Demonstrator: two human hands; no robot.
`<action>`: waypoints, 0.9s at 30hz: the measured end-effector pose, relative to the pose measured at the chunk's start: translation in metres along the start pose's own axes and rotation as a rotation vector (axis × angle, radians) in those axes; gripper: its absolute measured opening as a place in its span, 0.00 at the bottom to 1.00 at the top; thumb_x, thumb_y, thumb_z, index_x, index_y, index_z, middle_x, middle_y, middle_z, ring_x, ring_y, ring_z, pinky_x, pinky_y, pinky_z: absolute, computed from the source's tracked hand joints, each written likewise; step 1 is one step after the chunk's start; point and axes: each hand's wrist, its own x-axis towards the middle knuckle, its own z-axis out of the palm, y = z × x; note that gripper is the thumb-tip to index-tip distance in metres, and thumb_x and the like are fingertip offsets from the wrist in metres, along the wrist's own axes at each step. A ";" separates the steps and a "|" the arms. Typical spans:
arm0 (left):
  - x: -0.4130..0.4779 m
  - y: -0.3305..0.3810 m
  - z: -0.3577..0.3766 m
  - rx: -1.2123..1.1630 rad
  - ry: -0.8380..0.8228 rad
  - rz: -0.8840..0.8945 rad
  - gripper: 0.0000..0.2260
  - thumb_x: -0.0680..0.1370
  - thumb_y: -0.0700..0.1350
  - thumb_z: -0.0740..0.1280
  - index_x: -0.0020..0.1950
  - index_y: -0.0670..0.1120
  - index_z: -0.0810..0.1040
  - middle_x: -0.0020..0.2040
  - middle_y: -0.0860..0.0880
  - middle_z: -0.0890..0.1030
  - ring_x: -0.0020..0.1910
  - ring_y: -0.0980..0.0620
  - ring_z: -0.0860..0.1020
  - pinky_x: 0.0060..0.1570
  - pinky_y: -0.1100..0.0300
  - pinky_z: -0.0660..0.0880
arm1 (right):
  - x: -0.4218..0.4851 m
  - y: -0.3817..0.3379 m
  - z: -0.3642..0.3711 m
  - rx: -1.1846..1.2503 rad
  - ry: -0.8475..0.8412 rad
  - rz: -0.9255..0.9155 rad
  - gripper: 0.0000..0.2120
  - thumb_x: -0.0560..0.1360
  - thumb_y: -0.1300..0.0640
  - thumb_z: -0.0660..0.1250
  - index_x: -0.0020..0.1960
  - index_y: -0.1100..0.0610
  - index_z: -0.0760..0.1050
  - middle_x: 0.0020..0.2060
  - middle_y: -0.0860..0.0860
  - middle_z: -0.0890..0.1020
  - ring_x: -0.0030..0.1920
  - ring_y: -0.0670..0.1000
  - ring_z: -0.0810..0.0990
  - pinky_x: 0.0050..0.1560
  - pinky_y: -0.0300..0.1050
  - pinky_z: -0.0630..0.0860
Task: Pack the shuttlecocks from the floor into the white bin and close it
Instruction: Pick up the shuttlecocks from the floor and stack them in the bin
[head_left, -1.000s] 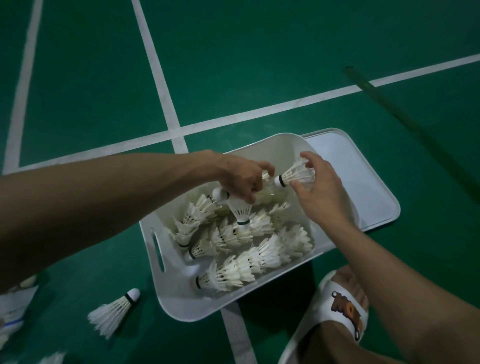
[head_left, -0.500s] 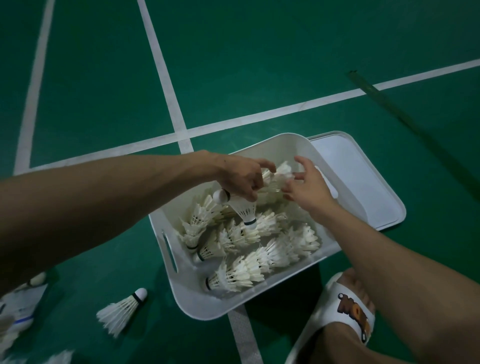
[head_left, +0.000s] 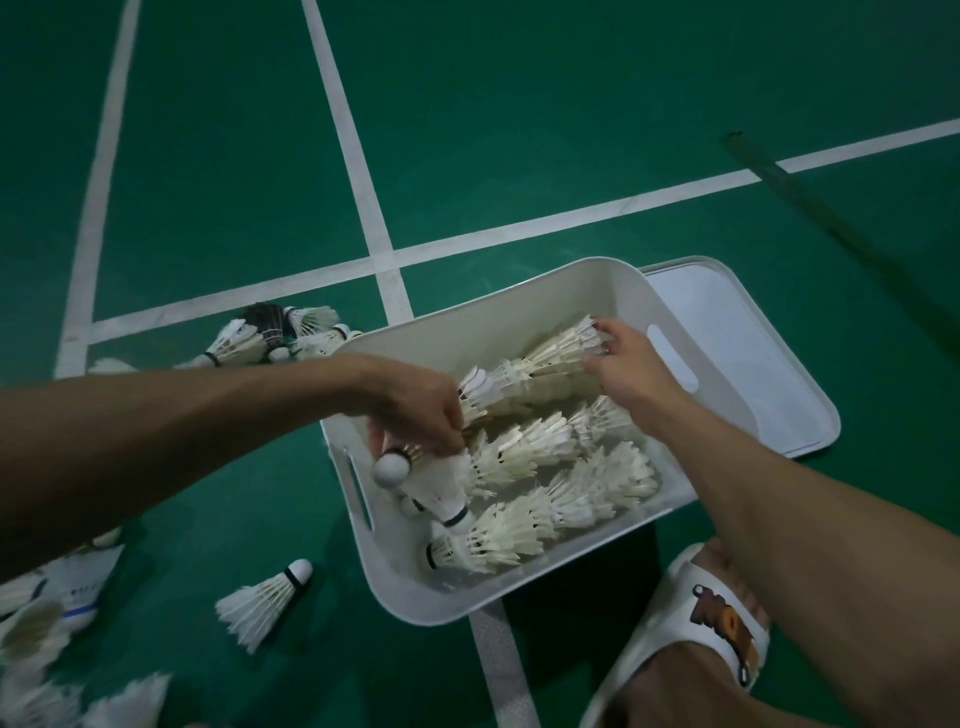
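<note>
My left hand (head_left: 415, 415) has its fingers curled round a shuttlecock (head_left: 434, 486) near the cork, over the near-left corner of the white bin (head_left: 431, 608). My right hand (head_left: 626, 366) pinches the feather end of the far row (head_left: 535, 366) of nested ones inside. I judge these weigh next to nothing and their feather skirts are brittle and easily crushed, so I'd grip lightly at the firm cork. Nested rows flex and may slide apart, so both ends want support. A loose shuttlecock (head_left: 265, 597) lies on the floor (head_left: 519, 104) beside the bin, and the lid (head_left: 753, 364) lies flat at its far side.
</note>
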 end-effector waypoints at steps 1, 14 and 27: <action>0.002 -0.004 0.007 0.026 -0.002 -0.009 0.12 0.78 0.45 0.62 0.34 0.50 0.73 0.37 0.50 0.77 0.38 0.50 0.77 0.48 0.45 0.80 | -0.001 0.000 0.001 -0.016 0.005 -0.004 0.27 0.76 0.61 0.66 0.73 0.49 0.64 0.58 0.47 0.74 0.52 0.54 0.80 0.56 0.56 0.79; 0.004 -0.015 0.024 0.138 0.183 0.118 0.09 0.78 0.45 0.62 0.38 0.46 0.74 0.42 0.46 0.77 0.38 0.51 0.71 0.38 0.58 0.68 | -0.006 0.005 -0.001 -0.001 -0.020 -0.008 0.34 0.75 0.62 0.69 0.76 0.54 0.58 0.71 0.54 0.69 0.67 0.56 0.72 0.62 0.58 0.75; -0.027 -0.001 0.008 0.038 0.320 0.191 0.09 0.80 0.46 0.62 0.48 0.43 0.79 0.46 0.48 0.80 0.43 0.50 0.77 0.42 0.57 0.73 | -0.074 -0.059 0.005 -0.115 -0.295 -0.250 0.30 0.65 0.55 0.79 0.63 0.47 0.71 0.53 0.49 0.79 0.51 0.49 0.80 0.46 0.46 0.82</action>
